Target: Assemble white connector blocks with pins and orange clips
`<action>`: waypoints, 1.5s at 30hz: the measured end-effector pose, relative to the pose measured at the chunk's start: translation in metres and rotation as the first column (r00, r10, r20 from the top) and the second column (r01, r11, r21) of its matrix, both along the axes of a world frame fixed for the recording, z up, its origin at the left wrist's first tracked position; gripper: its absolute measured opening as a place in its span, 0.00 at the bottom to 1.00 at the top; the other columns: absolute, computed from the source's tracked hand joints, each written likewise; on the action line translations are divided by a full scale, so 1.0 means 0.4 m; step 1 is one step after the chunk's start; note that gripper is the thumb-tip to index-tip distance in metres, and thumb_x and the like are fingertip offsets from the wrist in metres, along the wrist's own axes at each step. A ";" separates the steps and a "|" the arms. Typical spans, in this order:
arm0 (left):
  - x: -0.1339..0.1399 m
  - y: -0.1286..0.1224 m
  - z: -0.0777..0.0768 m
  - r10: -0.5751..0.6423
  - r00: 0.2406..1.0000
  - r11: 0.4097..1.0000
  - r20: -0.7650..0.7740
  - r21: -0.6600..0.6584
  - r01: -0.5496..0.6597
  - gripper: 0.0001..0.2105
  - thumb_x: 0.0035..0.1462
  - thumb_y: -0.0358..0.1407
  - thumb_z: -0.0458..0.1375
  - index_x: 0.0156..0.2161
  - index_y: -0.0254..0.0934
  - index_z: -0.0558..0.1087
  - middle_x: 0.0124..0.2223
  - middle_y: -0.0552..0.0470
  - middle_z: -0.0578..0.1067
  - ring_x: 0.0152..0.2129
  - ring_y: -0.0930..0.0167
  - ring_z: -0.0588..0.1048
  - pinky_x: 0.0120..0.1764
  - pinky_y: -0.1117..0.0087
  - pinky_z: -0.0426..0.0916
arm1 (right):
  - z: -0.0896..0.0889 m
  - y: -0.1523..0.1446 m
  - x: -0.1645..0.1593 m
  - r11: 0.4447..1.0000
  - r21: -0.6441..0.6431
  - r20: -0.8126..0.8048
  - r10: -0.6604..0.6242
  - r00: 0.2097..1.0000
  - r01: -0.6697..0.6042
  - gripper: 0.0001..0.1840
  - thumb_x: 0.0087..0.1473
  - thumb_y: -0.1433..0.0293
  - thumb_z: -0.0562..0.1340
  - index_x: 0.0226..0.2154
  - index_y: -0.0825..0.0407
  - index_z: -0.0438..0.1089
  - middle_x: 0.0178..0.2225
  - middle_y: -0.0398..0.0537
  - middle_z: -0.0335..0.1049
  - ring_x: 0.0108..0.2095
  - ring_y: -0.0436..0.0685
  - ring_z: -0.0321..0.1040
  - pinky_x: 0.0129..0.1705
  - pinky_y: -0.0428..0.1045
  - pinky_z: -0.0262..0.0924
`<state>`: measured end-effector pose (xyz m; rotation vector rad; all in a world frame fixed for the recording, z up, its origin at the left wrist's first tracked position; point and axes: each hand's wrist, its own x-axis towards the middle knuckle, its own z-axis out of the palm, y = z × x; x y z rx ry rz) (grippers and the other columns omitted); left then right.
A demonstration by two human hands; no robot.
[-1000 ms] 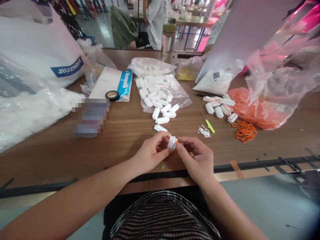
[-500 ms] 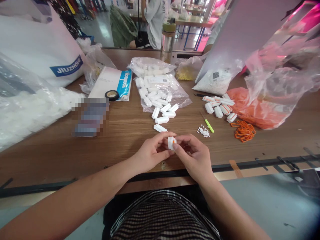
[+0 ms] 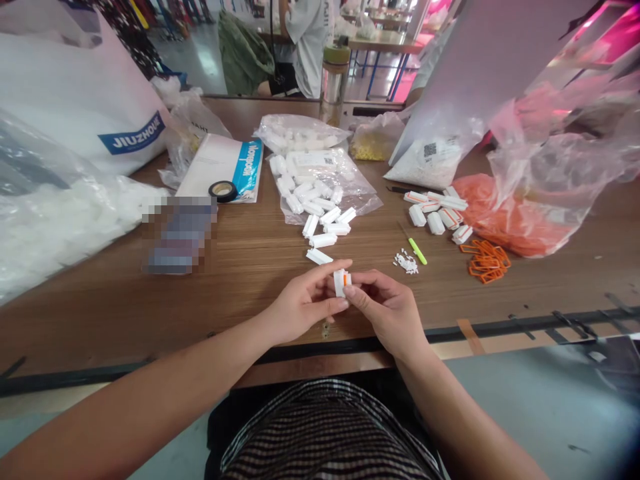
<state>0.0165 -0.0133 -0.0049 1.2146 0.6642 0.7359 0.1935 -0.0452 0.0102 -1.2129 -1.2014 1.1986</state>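
Note:
Between my two hands is a small white plastic housing (image 3: pixel 339 283) with an orange strip at its right side. My left hand (image 3: pixel 300 303) grips it from the left, thumb below and fingers above. From the right, my right hand (image 3: pixel 393 307) pinches it with thumb and fingers. Just beyond my fingers lie several loose white plastic pieces (image 3: pixel 323 240). To the right sit tiny white parts (image 3: pixel 406 262) beside a green-handled tool (image 3: pixel 417 251), orange frames (image 3: pixel 487 261) and white housings with orange bands (image 3: pixel 436 212).
A clear bag of white pieces (image 3: pixel 320 167) lies at the back middle. On the left are a notebook (image 3: pixel 200 167), black tape (image 3: pixel 223 191), a blurred flat object (image 3: pixel 183 233) and big bags (image 3: pixel 65 87). A bottle (image 3: pixel 333 83) stands behind; an orange-filled bag (image 3: pixel 525 220) is right.
The white housing has turned slightly between my fingers, showing more of its orange strip. My right thumb has shifted a little lower and left.

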 end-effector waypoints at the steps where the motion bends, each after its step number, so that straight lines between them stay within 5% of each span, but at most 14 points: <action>1: -0.002 0.002 0.001 -0.009 1.000 1.000 -0.003 -0.002 0.009 0.29 0.57 0.36 0.64 0.62 0.49 0.63 0.47 0.48 0.73 0.38 0.70 0.73 0.31 0.73 0.73 | -0.002 0.000 0.001 1.000 -0.008 -0.010 0.007 1.000 -0.007 0.09 0.50 0.64 0.69 0.35 0.49 0.75 0.31 0.44 0.74 0.31 0.50 0.69 0.38 0.50 0.65; 6: -0.009 0.010 0.017 0.006 1.000 0.999 -0.014 -0.031 -0.006 0.22 0.62 0.41 0.59 0.60 0.46 0.67 0.45 0.48 0.73 0.38 0.69 0.73 0.32 0.71 0.76 | -0.002 -0.003 -0.001 1.000 0.018 0.039 0.019 0.999 -0.020 0.08 0.52 0.64 0.68 0.36 0.49 0.75 0.29 0.43 0.73 0.30 0.50 0.69 0.35 0.50 0.65; 14: -0.001 0.016 0.021 0.095 0.995 0.986 -0.015 -0.134 -0.096 0.22 0.59 0.42 0.61 0.57 0.41 0.71 0.40 0.48 0.74 0.33 0.71 0.74 0.29 0.73 0.75 | 0.003 -0.023 -0.015 0.923 0.381 0.489 -0.164 0.857 -0.040 0.16 0.55 0.71 0.65 0.48 0.47 0.74 0.37 0.46 0.72 0.35 0.51 0.68 0.40 0.52 0.67; 20: 0.001 0.020 0.019 0.159 0.986 0.967 0.051 -0.208 -0.145 0.21 0.58 0.42 0.62 0.56 0.39 0.71 0.39 0.49 0.74 0.30 0.73 0.74 0.28 0.74 0.75 | -0.014 -0.037 -0.012 0.865 0.495 0.491 -0.198 0.848 -0.085 0.17 0.56 0.75 0.64 0.48 0.46 0.72 0.46 0.48 0.73 0.42 0.54 0.72 0.44 0.53 0.70; 31: 0.005 0.016 0.022 0.188 0.981 0.964 0.045 -0.198 -0.176 0.21 0.58 0.42 0.62 0.55 0.38 0.70 0.39 0.46 0.77 0.32 0.71 0.75 0.28 0.75 0.73 | -0.005 -0.031 -0.008 0.884 0.466 0.517 -0.238 0.823 -0.037 0.05 0.55 0.75 0.64 0.35 0.49 0.72 0.35 0.45 0.72 0.35 0.51 0.70 0.38 0.51 0.67; 45: 0.004 0.017 0.025 0.199 0.978 0.947 0.063 -0.268 -0.175 0.19 0.59 0.42 0.61 0.54 0.40 0.70 0.42 0.46 0.77 0.32 0.72 0.76 0.29 0.75 0.72 | -0.013 -0.038 -0.009 0.809 0.578 0.548 -0.285 0.786 -0.109 0.12 0.52 0.78 0.65 0.38 0.46 0.73 0.37 0.45 0.73 0.37 0.53 0.71 0.38 0.52 0.69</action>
